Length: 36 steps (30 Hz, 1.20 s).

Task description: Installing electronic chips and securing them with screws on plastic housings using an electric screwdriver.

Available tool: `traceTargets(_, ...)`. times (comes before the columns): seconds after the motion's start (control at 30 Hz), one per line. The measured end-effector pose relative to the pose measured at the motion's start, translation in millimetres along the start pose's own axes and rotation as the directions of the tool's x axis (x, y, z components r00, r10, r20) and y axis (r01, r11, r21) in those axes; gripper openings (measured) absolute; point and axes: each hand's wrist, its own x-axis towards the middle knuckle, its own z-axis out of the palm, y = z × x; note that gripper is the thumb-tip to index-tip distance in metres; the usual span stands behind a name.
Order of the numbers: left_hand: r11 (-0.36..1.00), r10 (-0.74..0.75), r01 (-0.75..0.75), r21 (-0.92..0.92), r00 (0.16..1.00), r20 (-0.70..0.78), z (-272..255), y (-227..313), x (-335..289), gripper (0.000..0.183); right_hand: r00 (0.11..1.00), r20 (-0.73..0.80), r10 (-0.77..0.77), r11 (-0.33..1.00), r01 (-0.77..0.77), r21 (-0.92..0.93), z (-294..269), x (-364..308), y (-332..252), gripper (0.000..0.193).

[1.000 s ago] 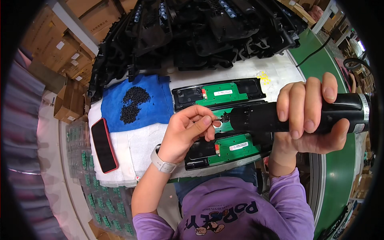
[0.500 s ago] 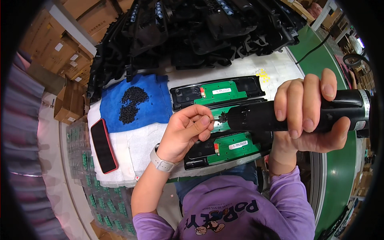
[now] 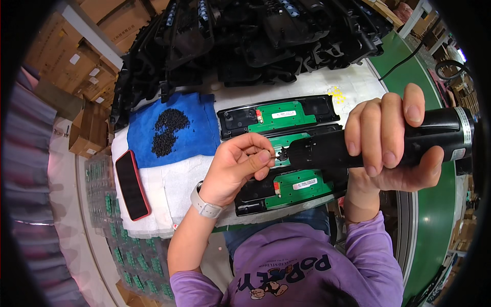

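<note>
My right hand (image 3: 388, 146) is wrapped round a black cylindrical electric screwdriver (image 3: 327, 148), held level above the work with its narrow end pointing left. Small dark bits, perhaps screws, cluster at that end. My left hand (image 3: 250, 158) is closed in a pinch right beside the tip; what its thumb and forefinger hold is too small to make out. Beneath lie three black housings with green circuit boards: a far housing (image 3: 279, 115), a middle green board (image 3: 280, 139) partly covered by the tool and hand, and a near housing (image 3: 291, 189).
A blue cloth (image 3: 197, 138) bears a heap of small black screws (image 3: 171, 123). Left of it lies a red-edged phone (image 3: 132, 185). Black plastic parts (image 3: 245, 46) are piled along the back. Small yellow pieces (image 3: 336, 95) lie at the right, near the green table edge (image 3: 434, 220).
My right hand and the screwdriver have shifted slightly left and up. The left hand stays pinched at the tip, almost unmoved.
</note>
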Motion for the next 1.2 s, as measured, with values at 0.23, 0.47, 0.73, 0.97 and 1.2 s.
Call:
traceTargets(0.23,0.991,-0.086,0.093,-0.093,0.993,0.076,-6.2,1.0,-1.2,0.013,1.0,0.012,0.006,0.999,-0.006,0.044,-2.3,-0.5,1.9,0.036)
traceTargets(0.47,0.958,0.124,-0.084,0.273,0.984,-0.132,-2.7,-9.9,7.1,0.02,0.964,0.026,0.266,0.963,-0.267,0.029,2.6,-7.5,2.5,0.039)
traceTargets(0.73,0.951,0.137,-0.097,0.292,0.983,-0.122,-3.3,-13.1,4.5,0.018,0.899,-0.186,0.397,0.868,-0.433,-0.241,26.8,-23.8,20.8,0.047)
traceTargets(0.97,0.918,0.203,-0.158,0.363,0.975,-0.089,-0.7,-16.5,3.1,0.017,0.888,-0.11,0.446,0.822,-0.455,-0.343,36.2,-24.6,26.0,0.03)
traceTargets(1.2,0.858,0.273,-0.225,0.462,0.961,-0.039,-4.3,-13.9,1.3,0.016,0.873,-0.142,0.466,0.755,-0.476,-0.451,57.6,-13.8,32.0,0.024)
